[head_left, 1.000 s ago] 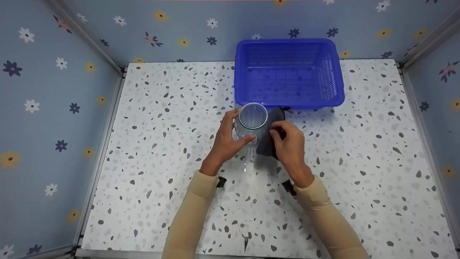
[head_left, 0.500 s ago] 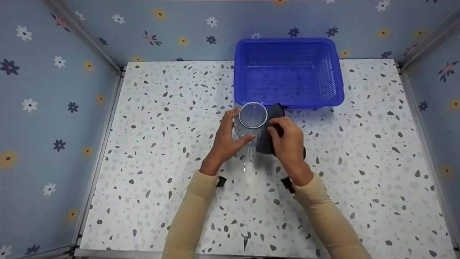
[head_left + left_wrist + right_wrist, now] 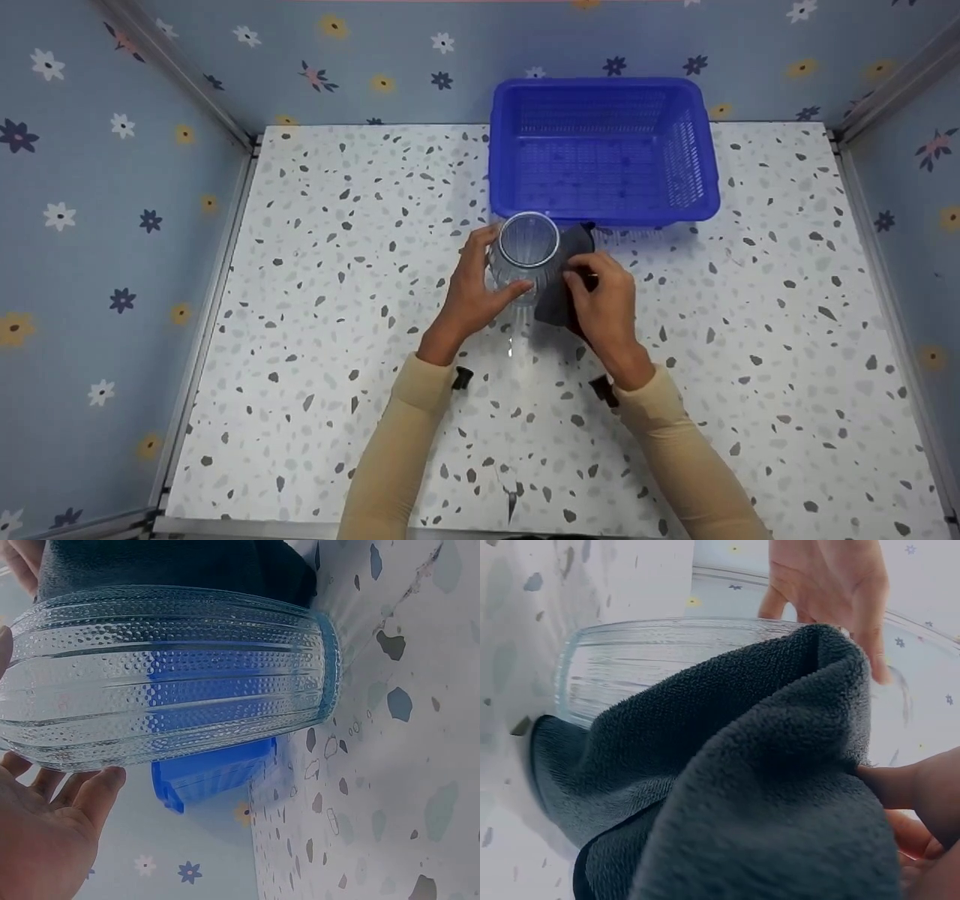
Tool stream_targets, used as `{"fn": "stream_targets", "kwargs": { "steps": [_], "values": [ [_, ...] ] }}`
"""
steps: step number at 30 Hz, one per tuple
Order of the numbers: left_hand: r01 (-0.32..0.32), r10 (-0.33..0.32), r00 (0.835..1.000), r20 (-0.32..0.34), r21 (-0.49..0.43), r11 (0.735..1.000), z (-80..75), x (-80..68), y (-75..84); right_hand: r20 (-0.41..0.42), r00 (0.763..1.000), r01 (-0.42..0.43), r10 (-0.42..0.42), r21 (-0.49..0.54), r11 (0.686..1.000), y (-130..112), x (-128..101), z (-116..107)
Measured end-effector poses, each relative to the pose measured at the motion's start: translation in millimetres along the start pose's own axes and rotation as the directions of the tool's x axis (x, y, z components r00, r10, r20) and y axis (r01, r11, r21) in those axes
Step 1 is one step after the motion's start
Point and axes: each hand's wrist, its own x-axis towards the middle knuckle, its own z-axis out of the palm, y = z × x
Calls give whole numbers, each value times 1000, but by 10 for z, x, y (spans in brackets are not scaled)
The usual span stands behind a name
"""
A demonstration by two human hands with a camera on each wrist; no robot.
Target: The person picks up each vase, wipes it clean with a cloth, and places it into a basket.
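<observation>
A clear ribbed glass [image 3: 526,251] stands upright on the speckled table [image 3: 337,262], just in front of the blue basket [image 3: 600,150]. My left hand [image 3: 474,289] grips the glass's left side, thumb near the front. My right hand [image 3: 604,304] holds a dark grey cloth [image 3: 564,281] and presses it against the glass's right side. In the left wrist view the glass [image 3: 165,675] fills the frame with the cloth [image 3: 180,566] behind it. The right wrist view has the cloth [image 3: 750,787] draped over the glass [image 3: 630,664], with the left hand [image 3: 829,592] beyond.
The blue slatted basket sits at the back, right of centre, with nothing visible inside. Flowered blue walls [image 3: 112,187] enclose the table on the left, back and right. Bare tabletop lies to the left, right and front of the hands.
The right hand with the cloth rose slightly up the glass's side, then came back down. The left hand and the glass stayed put.
</observation>
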Motion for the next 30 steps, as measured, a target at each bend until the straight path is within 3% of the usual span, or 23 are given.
{"fn": "stream_targets", "kwargs": {
  "steps": [14,30],
  "values": [
    [-4,4,1000,-6,-7,1000,12,10,7,4,999,-51,50,12,999,124,-59,70],
    [-2,1,1000,-10,-15,1000,24,6,-3,150,973,-167,177,-80,983,507,-148,336]
  ]
}}
